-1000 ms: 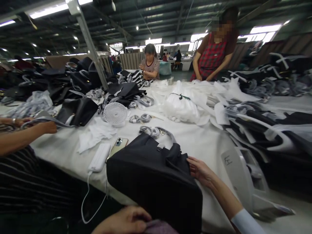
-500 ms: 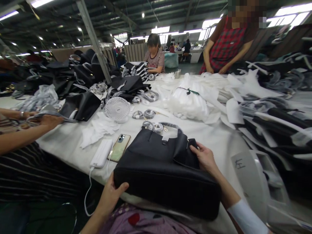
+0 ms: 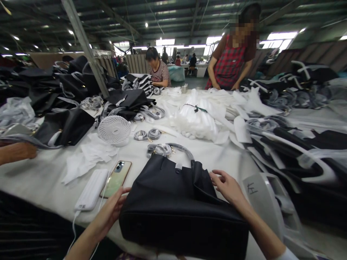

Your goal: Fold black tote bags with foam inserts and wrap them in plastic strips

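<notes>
A black leather tote bag [image 3: 181, 213] stands on the white-covered table [image 3: 46, 177] right in front of me, its top gaping. Its handle, wrapped in clear plastic, [image 3: 169, 150] arches over the far side. My left hand [image 3: 110, 213] is open, with the fingers spread against the bag's left side. My right hand [image 3: 227, 187] is open too, fingers curved at the bag's upper right edge with no grip on it. The bag's underside is hidden from me.
A smartphone [image 3: 116, 178] and a white power bank [image 3: 91, 189] with its cable lie left of the bag. Beyond are a white desk fan [image 3: 114, 130], coiled straps [image 3: 148, 134] and white wrapping [image 3: 196, 121]. Black bags are piled at both sides. Co-workers stand across the table.
My left hand has come from under the bag to its left side. My right hand has let go of the top edge. The bag stands more upright, and the view has swung left.
</notes>
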### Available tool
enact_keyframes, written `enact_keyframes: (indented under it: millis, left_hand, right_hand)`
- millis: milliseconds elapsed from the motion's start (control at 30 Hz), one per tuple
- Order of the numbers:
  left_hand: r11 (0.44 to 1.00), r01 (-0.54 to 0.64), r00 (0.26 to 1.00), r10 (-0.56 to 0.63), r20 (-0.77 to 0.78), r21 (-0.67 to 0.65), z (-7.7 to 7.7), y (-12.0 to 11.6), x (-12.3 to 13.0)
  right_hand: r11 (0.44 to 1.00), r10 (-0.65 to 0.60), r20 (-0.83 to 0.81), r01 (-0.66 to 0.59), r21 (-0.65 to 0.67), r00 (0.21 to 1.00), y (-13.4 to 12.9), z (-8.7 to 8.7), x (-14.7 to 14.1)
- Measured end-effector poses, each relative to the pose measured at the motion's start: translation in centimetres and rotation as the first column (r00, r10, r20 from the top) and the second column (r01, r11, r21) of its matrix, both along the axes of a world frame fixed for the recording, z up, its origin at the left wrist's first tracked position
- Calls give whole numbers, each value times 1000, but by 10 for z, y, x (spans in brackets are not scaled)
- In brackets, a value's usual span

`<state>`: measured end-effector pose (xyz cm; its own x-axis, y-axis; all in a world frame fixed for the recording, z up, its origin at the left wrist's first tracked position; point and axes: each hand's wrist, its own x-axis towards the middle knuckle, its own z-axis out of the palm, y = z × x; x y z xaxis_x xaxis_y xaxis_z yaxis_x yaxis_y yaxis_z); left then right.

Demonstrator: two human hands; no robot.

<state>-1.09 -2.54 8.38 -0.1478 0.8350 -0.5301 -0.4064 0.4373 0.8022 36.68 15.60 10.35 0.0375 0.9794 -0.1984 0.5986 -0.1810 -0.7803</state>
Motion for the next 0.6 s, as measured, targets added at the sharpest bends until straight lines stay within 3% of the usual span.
enact_keyframes:
  millis: [100,233,400,500,600]
  left_hand:
    - [988,152,988,-153,29,24,12,40,1]
    - [965,261,964,-261,-46,-11,14,77,10]
    - [971,236,967,-237,-88,-22,10,90,16]
    - [982,188,973,-186,-137,-1,18,88,16]
    - [975,210,968,-197,-157,76,29,84,11]
  right_hand:
    - [971,148,-14,-148,-188,989,1,22,-23]
    - [947,285,171,-250,-200,943,1,31,-44]
    - [955,161,33,-147,-257,986,3,20,-48]
    - [962,75,-24,-79,-261,997,8,17,-36]
    - [963,4,-117,-35,-267,993,7,18,-16]
